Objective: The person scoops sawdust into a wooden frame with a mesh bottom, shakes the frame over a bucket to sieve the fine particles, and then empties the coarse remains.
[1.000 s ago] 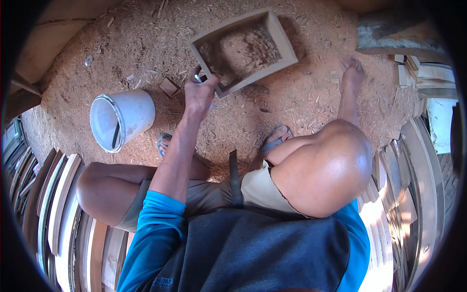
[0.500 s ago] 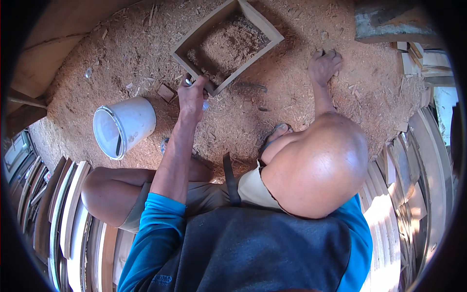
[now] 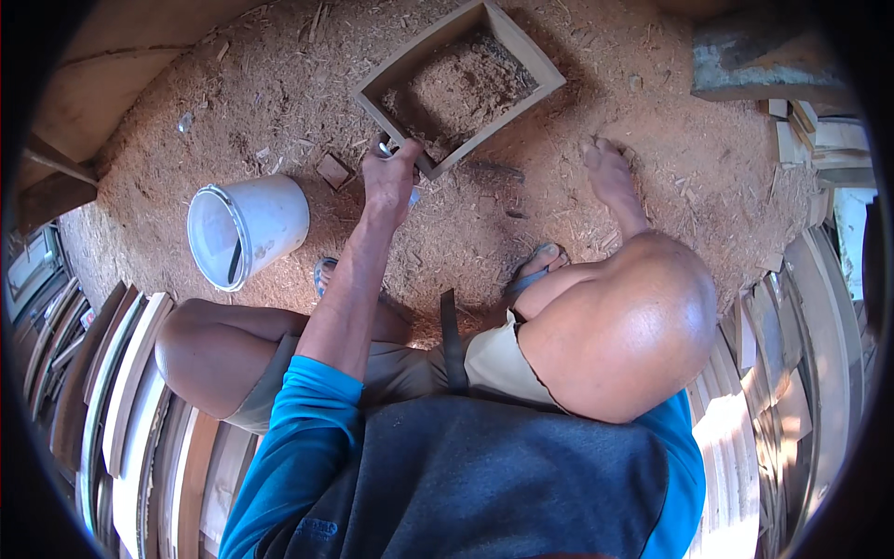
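Near the top middle lies an open wooden box [image 3: 503,119], four plain boards around a heap of sawdust [image 3: 466,88]. My left hand [image 3: 391,177] is closed at its nearest corner, the thumb against the board. A thin object with a pale tip [image 3: 385,149] sticks out of the same fist; its kind is unclear. To the right of the box, my right hand [image 3: 611,172] is low over the sawdust-covered ground, fingers drawn together and pointing away. Whatever those fingers hold, if anything, is hidden.
A white plastic bucket [image 3: 270,222] lies on its side at left, a dark strip inside. Between it and my left hand is a small wood block [image 3: 333,170]. Stacked boards [image 3: 140,391] stand behind me on both sides. A heavy timber [image 3: 773,70] is at upper right.
My right hand's fingers, spread on the ground before, are now bunched closer together. The whole view has shifted slightly; my left hand stays at the box corner.
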Tool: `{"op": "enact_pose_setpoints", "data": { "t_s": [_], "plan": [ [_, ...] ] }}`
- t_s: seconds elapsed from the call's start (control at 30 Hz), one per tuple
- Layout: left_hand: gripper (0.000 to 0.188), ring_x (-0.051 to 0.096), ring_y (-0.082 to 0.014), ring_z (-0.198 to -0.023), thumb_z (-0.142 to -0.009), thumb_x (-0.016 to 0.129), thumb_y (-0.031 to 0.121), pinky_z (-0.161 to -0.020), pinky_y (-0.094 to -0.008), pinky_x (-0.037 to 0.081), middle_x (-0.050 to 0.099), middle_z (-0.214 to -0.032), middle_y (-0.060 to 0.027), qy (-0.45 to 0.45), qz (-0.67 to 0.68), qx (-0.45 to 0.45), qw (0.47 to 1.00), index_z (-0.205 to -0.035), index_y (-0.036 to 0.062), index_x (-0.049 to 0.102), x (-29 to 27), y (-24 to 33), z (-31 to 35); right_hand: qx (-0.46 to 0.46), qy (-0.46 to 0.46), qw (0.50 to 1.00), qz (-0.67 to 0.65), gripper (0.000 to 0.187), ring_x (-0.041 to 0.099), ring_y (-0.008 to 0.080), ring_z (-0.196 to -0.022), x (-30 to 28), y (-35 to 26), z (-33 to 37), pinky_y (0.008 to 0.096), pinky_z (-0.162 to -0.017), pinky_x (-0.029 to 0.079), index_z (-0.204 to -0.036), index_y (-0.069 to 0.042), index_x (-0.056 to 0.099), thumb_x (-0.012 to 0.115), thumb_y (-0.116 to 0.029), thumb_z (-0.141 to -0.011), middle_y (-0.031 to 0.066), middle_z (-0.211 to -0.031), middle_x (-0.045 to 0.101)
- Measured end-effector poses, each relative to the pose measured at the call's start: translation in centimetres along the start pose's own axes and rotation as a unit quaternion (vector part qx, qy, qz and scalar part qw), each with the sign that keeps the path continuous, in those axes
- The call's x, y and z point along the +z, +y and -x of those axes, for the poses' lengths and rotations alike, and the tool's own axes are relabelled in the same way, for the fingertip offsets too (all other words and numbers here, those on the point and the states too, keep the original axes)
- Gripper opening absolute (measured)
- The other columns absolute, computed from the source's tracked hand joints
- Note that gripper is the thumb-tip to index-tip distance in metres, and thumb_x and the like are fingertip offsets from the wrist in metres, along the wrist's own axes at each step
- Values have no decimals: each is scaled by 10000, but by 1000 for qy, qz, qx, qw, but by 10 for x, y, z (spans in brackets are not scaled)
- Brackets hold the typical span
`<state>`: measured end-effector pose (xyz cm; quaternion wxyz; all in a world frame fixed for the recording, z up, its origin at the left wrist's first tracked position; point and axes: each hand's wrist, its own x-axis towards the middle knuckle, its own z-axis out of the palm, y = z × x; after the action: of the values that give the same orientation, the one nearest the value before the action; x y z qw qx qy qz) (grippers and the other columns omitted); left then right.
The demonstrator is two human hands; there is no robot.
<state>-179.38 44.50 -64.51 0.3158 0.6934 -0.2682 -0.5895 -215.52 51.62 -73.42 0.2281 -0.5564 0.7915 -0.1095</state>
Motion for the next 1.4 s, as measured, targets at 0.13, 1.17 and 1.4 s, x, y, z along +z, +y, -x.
{"op": "enact_pose_setpoints", "data": {
  "t_s": [0.13,1.17,1.4],
  "plan": [
    [429,521,-96,-584,-816,703,143,-500,-273,422,599,-771,-17,-2,-10,14,1000,-1190,-10,560,-1,5,6,190,-163,909,-332,448,619,246,-934,-60,-48,-12,367,-678,505,-1145,-36,581,557,-454,-986,135,-985,637],
    [704,636,-181,-883,-805,687,174,-789,-313,519,666,-1031,-132,-54,-89,38,994,-1413,-69,429,-8,19,14,-53,180,979,84,474,463,427,-1240,12,9,-20,488,-1027,395,-1290,-22,519,541,-360,-958,236,-1341,490],
    [591,555,-101,-636,-812,696,128,-545,-267,452,639,-846,-56,-48,-11,5,999,-1339,-53,499,-8,12,8,-147,166,942,250,535,467,376,-1210,34,35,-4,490,-1005,402,-1201,-73,546,535,-527,-918,225,-1322,483]
  ]
}}
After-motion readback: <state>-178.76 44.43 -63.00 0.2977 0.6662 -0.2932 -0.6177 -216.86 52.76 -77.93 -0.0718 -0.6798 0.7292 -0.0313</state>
